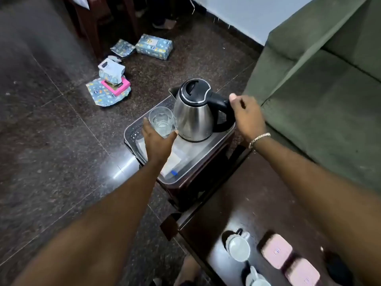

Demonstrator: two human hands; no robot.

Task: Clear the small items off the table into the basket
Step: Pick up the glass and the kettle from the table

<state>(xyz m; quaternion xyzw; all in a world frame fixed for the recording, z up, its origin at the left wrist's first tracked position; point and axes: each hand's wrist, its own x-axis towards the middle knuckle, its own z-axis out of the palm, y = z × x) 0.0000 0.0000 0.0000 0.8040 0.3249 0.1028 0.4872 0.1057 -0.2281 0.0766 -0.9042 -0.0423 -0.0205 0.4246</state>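
Note:
A grey plastic basket [132, 131] rests on a low dark stool beyond the table's far end. Inside it stand a steel kettle [193, 118] with a black lid and handle, and a clear glass [161, 120] just left of the kettle. My left hand [157, 143] is wrapped around the near side of the glass. My right hand [247, 116] grips the kettle's black handle, thumb raised. White sachets [173, 164] lie flat on the basket floor. On the dark table [237, 203] near me are two white cups [239, 247] and two pink boxes [277, 250].
A green sofa [321, 89] runs along the right, close to the basket and the table. On the dark stone floor to the left lie wrapped gift boxes [154, 46], torn wrapping paper and a pink frame [116, 85]. Dark wooden chair legs stand at the top.

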